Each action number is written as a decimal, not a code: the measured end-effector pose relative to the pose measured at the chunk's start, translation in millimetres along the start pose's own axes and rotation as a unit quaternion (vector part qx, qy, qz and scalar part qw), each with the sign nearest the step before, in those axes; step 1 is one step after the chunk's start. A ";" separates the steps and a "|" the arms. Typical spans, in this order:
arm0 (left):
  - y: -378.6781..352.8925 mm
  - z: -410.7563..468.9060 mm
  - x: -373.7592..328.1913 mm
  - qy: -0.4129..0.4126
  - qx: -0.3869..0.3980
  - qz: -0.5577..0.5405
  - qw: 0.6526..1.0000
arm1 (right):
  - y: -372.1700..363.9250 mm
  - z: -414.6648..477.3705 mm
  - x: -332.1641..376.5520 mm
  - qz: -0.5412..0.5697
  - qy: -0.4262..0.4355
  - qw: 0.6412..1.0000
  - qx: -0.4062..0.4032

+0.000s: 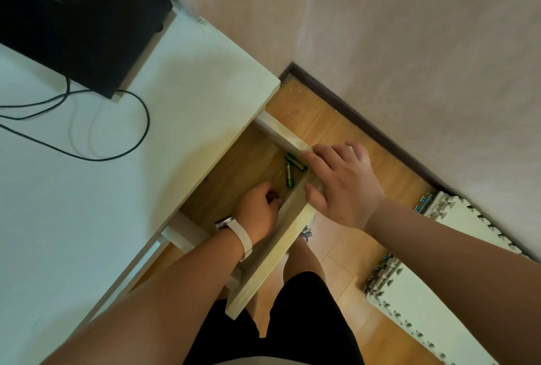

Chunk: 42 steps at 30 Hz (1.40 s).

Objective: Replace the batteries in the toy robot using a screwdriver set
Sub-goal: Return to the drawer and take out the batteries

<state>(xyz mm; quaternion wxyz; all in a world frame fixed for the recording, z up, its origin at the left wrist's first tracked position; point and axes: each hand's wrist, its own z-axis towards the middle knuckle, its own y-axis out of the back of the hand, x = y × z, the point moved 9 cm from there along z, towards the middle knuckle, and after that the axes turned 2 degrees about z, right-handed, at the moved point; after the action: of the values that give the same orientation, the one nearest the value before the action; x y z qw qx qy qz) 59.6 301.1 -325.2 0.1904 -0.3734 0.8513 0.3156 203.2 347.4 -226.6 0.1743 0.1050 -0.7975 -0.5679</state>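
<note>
A wooden drawer [263, 274] stands pulled out from under the white desk [87, 189]. Two green batteries [292, 168] lie in its far right corner. My left hand [257, 209], with a white watch strap on the wrist, is inside the drawer with its fingers curled around something small and dark that I cannot make out. My right hand [342, 183] rests flat on the drawer's front edge near that corner, fingers spread, beside the batteries. No toy robot or screwdriver set is in view.
A black speaker box [79, 13] with black cables [117, 142] sits at the desk's back left. A pink wall [380, 42] with a dark skirting board runs on the right. Grey foam puzzle mats [439, 276] lie on the wooden floor. My legs are below the drawer.
</note>
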 end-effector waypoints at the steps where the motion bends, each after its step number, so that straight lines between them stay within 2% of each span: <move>1: -0.4 -1.4 1.6 0.007 0.015 -0.005 1.000 | 0.3 -0.3 0.2 0.000 -0.001 1.000 0.003; 11: -1.2 -26.4 17.1 0.057 0.063 -0.109 0.990 | -0.1 0.0 0.5 -0.001 0.000 1.000 0.021; 15: -1.0 -34.7 24.7 0.066 0.125 -0.060 0.988 | -0.5 0.3 0.2 0.001 -0.002 1.000 0.031; 21: 7.9 -39.6 22.4 0.074 0.100 -0.084 0.989 | 4.6 -1.0 3.0 0.016 -0.004 1.000 0.025; 23: 12.6 -43.4 21.9 0.077 0.085 -0.126 0.985 | 10.6 -1.6 8.4 0.023 0.000 1.000 0.009; 26: 25.8 -51.9 26.3 0.091 0.038 -0.229 0.968 | 18.7 -2.2 38.9 0.041 0.066 0.997 -0.013; 29: 34.7 -62.6 31.9 0.101 0.005 -0.328 0.939 | 6.4 8.3 74.9 0.028 0.093 0.992 0.085; 32: 41.1 -72.8 37.9 0.100 -0.027 -0.380 0.919 | -8.4 30.2 75.4 0.048 0.009 0.985 0.163; 35: 44.8 -78.7 41.2 0.085 -0.042 -0.384 0.919 | -22.9 44.7 65.8 0.064 -0.045 0.976 0.201; 42: 45.9 -80.7 44.0 0.069 -0.060 -0.409 0.908 | -48.2 57.4 67.2 0.003 -0.012 0.969 0.249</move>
<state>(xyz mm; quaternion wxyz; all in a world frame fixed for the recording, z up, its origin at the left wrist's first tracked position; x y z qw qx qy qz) -10.8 247.5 -272.9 0.2205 -0.7203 0.6146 0.2343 117.3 356.7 -278.3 0.1350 0.1358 -0.9160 -0.3525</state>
